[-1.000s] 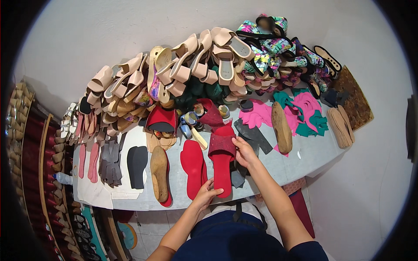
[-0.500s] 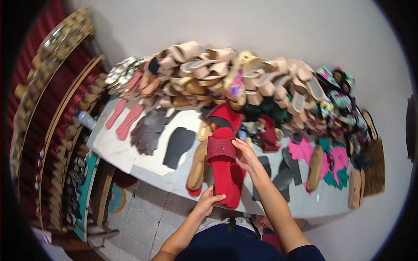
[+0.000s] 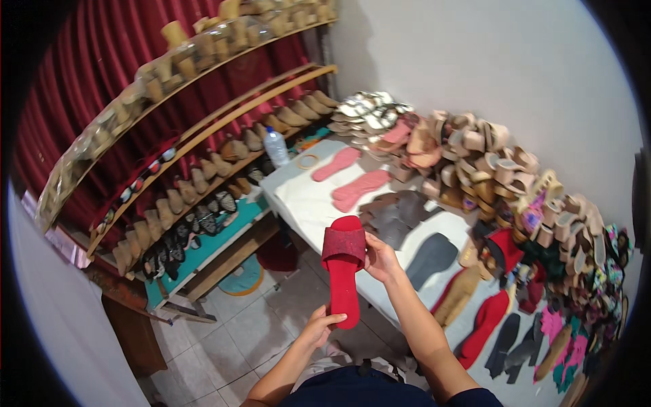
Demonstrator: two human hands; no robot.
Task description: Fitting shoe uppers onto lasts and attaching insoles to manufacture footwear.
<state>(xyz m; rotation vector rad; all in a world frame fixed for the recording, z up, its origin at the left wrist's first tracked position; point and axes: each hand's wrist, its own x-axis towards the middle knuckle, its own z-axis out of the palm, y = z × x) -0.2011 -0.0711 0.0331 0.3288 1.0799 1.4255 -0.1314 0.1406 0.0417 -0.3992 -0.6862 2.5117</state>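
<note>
A red slide sandal (image 3: 344, 285) with a wide, textured dark-red strap is held upright in front of me, toe end up. My left hand (image 3: 323, 327) pinches its heel end, thumb on the insole. My right hand (image 3: 381, 259) grips its right side at the strap; those fingers are partly hidden behind the sandal. On the table to the right lie a red sole piece (image 3: 485, 327), a tan shoe last (image 3: 457, 298) and a dark grey sole-shaped sheet (image 3: 432, 261). Pink sole pieces (image 3: 359, 190) lie farther back.
Sandals (image 3: 475, 156) are heaped along the wall behind the table (image 3: 298, 197). At left, a wooden rack (image 3: 203, 129) holds many shoe lasts and shoes. A plastic bottle (image 3: 276, 146) stands at the table's far left corner. A blue round object with an orange rim (image 3: 242, 277) is on the tiled floor.
My view and body have turned left, so the rack fills more of the picture and the table shifts right. The sandal stays in both hands and is now beside the table's front edge.
</note>
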